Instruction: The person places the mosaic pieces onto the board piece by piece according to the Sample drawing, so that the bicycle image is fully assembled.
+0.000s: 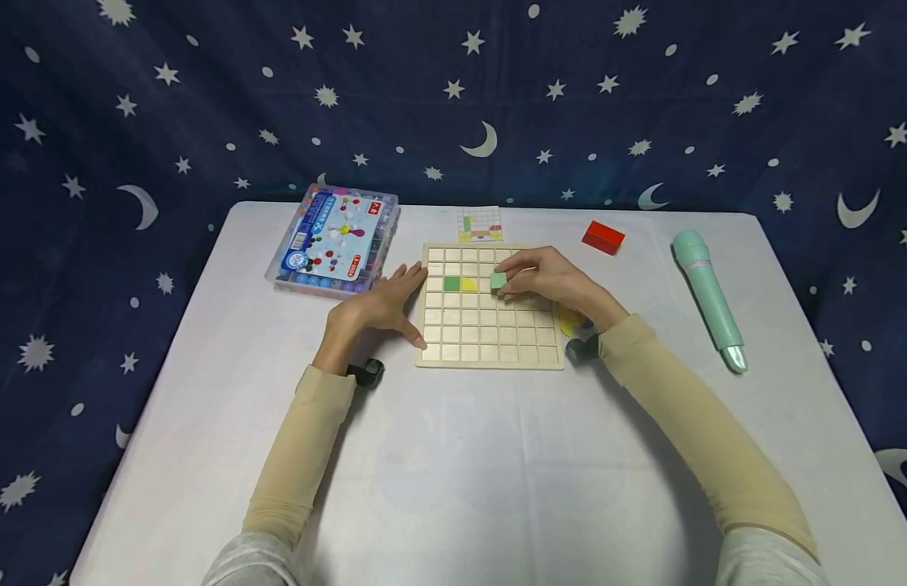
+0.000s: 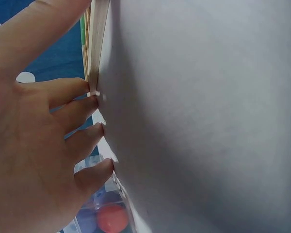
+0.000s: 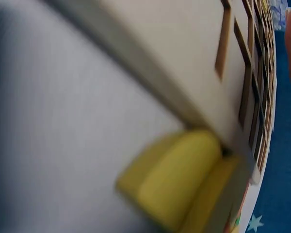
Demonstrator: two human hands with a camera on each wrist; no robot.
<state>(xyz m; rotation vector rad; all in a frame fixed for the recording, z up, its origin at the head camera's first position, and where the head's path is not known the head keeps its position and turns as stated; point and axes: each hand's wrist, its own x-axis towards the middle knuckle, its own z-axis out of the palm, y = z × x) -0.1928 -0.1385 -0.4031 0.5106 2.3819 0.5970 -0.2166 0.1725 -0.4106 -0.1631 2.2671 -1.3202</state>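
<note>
A pale wooden grid board (image 1: 490, 334) lies on the white table. In one of its upper rows a green square block (image 1: 451, 283) sits beside a yellow piece (image 1: 469, 284) with a curved edge. My right hand (image 1: 551, 281) pinches another green block (image 1: 498, 281) over the grid, to the right of those two. With fingers spread and fairly straight, my left hand (image 1: 383, 303) touches the board's left edge; its fingertips also show at the wooden rim (image 2: 100, 43) in the left wrist view. Close to the right rim, yellow blocks (image 3: 179, 177) lie partly below my right wrist.
A clear plastic case (image 1: 336, 240) with a molecule-picture label and coloured balls lies at the back left. Behind the board is a small printed grid card (image 1: 479, 224). A red block (image 1: 603, 238) and a mint-green microphone-shaped object (image 1: 711, 301) lie to the right. A starry blue cloth (image 1: 424, 122) hangs behind.
</note>
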